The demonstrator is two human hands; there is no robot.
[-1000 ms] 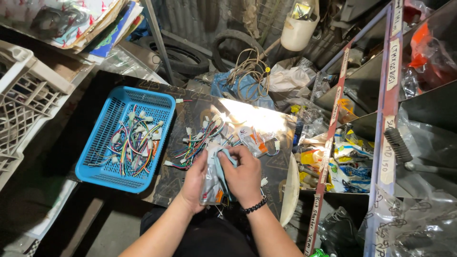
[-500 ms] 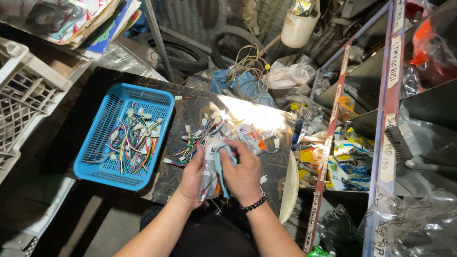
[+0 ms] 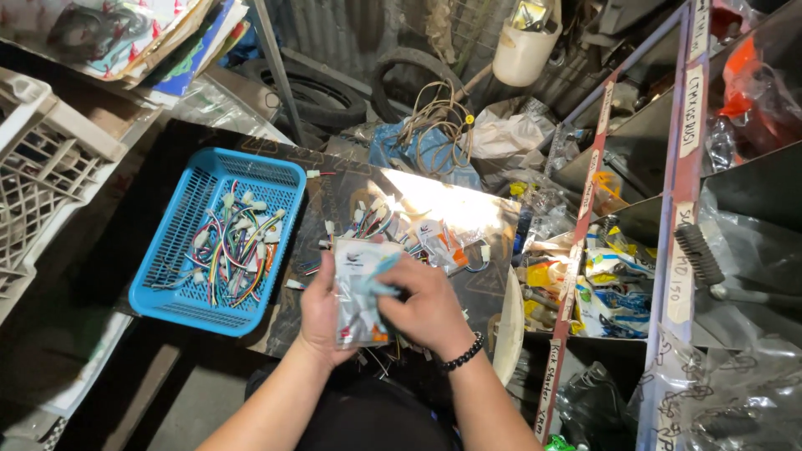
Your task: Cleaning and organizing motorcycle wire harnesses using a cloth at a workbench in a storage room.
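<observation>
A: Left to right. White lattice crate (image 3: 42, 175) at the far left, then the blue mesh basket (image 3: 219, 238) with loose wire harnesses (image 3: 234, 250) piled in it.

B: Hands?

A: Left hand (image 3: 322, 313) grips a clear plastic packet (image 3: 357, 292) from the side, fingers curled shut on its edge. The packet sits upright just over the near edge of the dark work board (image 3: 351, 200). Right hand (image 3: 426, 305) is on the packet's front near the top, fingertips pinched together on it.

B: Risks?

A: Thin film, two-handed pull. If it gives suddenly, the small connectors inside could scatter over the board edge into the lap or floor clutter, hard to find. More harnesses and packets (image 3: 409, 230) lie just beyond the hands; an elbow jerk could sweep them off.

B: Right side?

A: Metal shelf rack (image 3: 677, 209) packed with bagged parts, near the right elbow. The bead bracelet (image 3: 462, 354) could snag stray wire ends. Glare patch on the board hides small pieces too.
</observation>
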